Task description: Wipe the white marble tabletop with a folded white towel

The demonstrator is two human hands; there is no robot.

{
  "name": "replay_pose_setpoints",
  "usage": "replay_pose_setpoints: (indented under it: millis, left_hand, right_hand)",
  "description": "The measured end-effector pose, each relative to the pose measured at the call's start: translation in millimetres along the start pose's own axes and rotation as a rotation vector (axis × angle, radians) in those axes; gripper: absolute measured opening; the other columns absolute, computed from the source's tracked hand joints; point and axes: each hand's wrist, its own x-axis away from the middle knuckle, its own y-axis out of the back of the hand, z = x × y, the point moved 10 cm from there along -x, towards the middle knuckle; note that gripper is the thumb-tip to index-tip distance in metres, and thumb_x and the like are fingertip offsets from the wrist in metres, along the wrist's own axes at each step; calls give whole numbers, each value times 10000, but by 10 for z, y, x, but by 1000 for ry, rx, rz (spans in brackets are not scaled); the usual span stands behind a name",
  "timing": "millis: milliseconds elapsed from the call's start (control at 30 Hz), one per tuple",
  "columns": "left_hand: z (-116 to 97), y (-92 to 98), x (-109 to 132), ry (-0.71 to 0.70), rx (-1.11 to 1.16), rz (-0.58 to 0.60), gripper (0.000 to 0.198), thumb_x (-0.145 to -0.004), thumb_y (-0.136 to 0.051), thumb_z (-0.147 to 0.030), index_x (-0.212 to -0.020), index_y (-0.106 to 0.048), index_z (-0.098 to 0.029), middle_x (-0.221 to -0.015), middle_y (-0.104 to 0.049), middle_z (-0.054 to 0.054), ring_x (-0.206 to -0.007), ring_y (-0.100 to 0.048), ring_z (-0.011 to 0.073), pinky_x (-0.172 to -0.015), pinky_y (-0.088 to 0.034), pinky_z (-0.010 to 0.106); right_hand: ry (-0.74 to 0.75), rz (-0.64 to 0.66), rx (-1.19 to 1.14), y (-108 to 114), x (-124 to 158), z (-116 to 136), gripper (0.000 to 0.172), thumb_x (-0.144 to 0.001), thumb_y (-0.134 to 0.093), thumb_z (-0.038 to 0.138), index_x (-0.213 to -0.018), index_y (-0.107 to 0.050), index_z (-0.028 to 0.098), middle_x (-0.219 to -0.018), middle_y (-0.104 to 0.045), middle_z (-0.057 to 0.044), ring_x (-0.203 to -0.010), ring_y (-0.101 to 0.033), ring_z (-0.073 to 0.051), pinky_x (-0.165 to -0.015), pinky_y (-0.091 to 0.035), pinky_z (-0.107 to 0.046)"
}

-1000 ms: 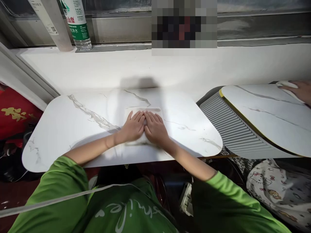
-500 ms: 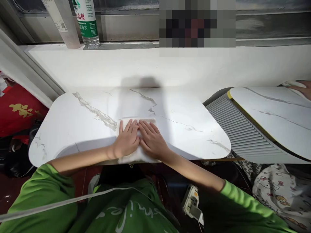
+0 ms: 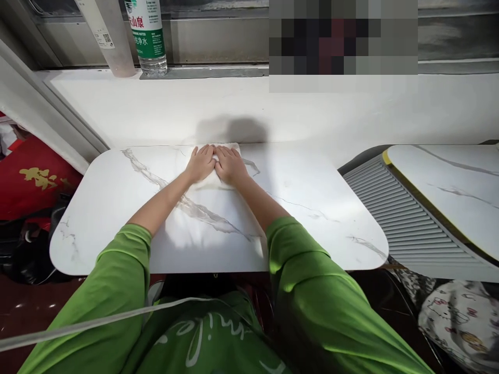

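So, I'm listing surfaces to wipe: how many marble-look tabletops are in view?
2: the tabletop under both hands and the white cloth, and a second tabletop at right, cut off by the frame.

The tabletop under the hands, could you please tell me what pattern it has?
White marble pattern with grey veins on the tabletop, beneath the cloth; the head view shows it best.

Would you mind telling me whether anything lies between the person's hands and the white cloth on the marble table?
Nothing visible does. The left hand and right hand lie flat, side by side, directly on the white cloth at the far edge of the marble table. The water bottle stands apart on the sill.
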Motion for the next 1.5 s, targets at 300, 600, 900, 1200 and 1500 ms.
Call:
replay_pose_setpoints:
  millis: [300,600,900,1200,1500]
  left_hand:
    - [-173,5,588,8,-45,-27,477,-970,-278,-182,-1408,-435,-72,-1566,-375,157,-1486,-280,258,-1229,-143,497]
    - [-534,147,2000,-133,-82,-74,488,-989,-243,-254,-1395,-430,-58,-1530,-413,212,-1475,-306,293,-1225,-172,535]
    - [-210,145,1836,-116,-90,-27,508,-939,-297,-252,-1391,-402,-45,-1520,-427,210,-1483,-291,284,-1235,-134,513]
    - [675,271,514,-46,-55,8,514,-889,-309,-151,-1382,-428,-67,-1493,-475,165,-1440,-371,226,-1222,-187,459]
    - [683,284,664,-42,-57,-5,505,-937,-302,-212,-1404,-432,-74,-1566,-380,148,-1480,-302,226,-1240,-144,443]
  right_hand:
    - [21,19,8,76,490,272,560,-920,-308,206,-1415,-476,3,-1499,-474,-178,-1411,-396,-278,-1188,-243,-456]
    - [99,-38,22,256,1675,1199,549,-964,-321,260,-1435,-469,23,-1477,-498,-187,-1415,-393,-299,-1186,-263,-491]
    - [175,21,11,91,1362,1331,579,-936,-316,246,-1418,-455,-42,-1481,-474,-225,-1399,-388,-325,-1181,-251,-491]
    - [56,-6,-2,-196,-99,950,510,-907,-309,168,-1345,-516,8,-1363,-565,-219,-1265,-479,-321,-1117,-278,-452]
    - [58,26,32,-273,-26,971,534,-956,-273,195,-1421,-445,-4,-1499,-459,-206,-1395,-387,-291,-1169,-225,-463]
